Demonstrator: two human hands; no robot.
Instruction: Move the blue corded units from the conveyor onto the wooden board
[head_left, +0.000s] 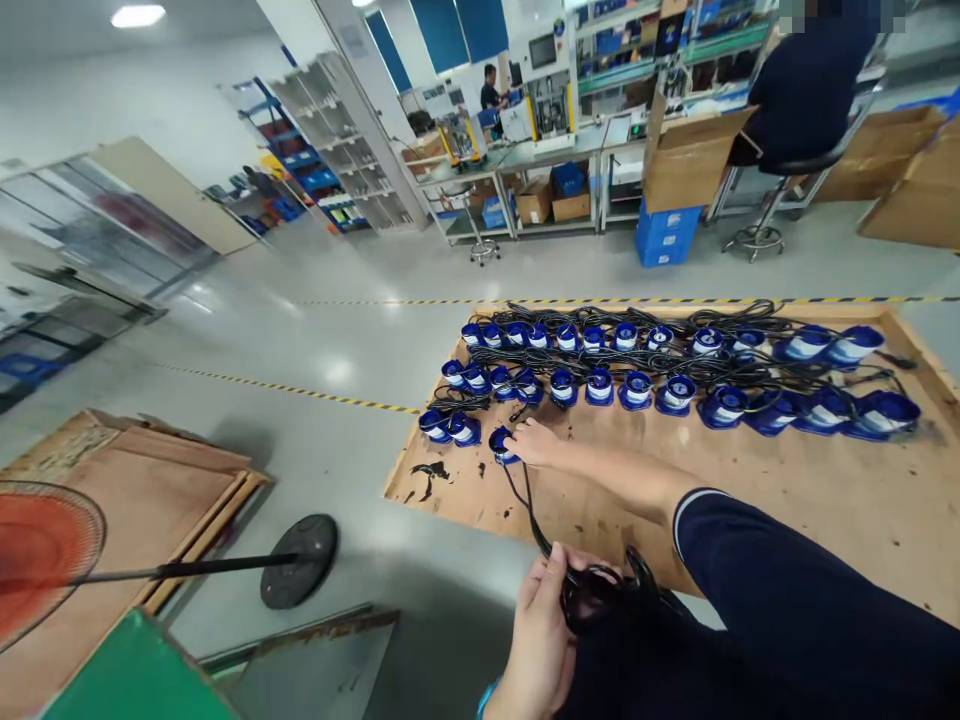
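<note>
In the head view, my right hand [534, 443] reaches out over the wooden board and grips the rim of a small blue cup-shaped device [501, 447] standing there. Two strands of black cable run from this device back toward me. Near my body, my left hand [551, 610] is closed around a bundled coil of black cable [589, 597]. Several similar blue devices [598, 387] with white labels stand in rows on the board, black cables [637, 358] heaped between the rows. A pair of them [450, 428] stands just left of my right hand.
The wooden board [637, 480] has a raised rim. At left are a floor fan's round base [300, 560], its red fan head [45, 560], wooden crates [165, 480] and a green surface [139, 670]. Behind stand workbenches, blue bins [667, 235], cartons and two seated people.
</note>
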